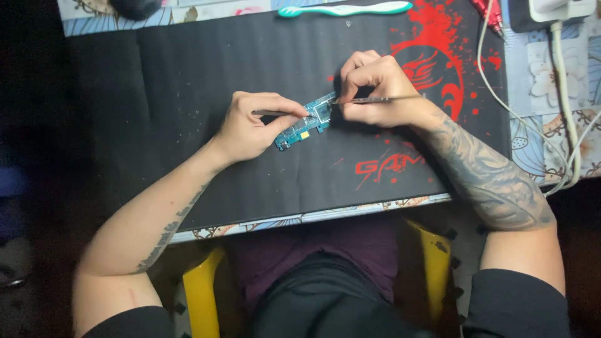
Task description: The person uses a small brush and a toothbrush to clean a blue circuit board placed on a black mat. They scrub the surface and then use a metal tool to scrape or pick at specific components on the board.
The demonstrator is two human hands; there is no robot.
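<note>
A small blue circuit board (305, 124) lies on a black desk mat (188, 94) with red splatter print. My left hand (253, 125) rests on the board's left end and grips a thin dark tool (275, 113) whose tip touches the board. My right hand (375, 87) pinches slim metal tweezers (375, 99); their tip meets the board's upper right edge by a square chip.
A teal and white toothbrush (344, 9) lies at the mat's far edge. White cables (563, 87) and a white charger (557, 9) run along the right side. Red-handled tools (491, 12) lie at the top right. A yellow chair frame (200, 294) shows below the table edge.
</note>
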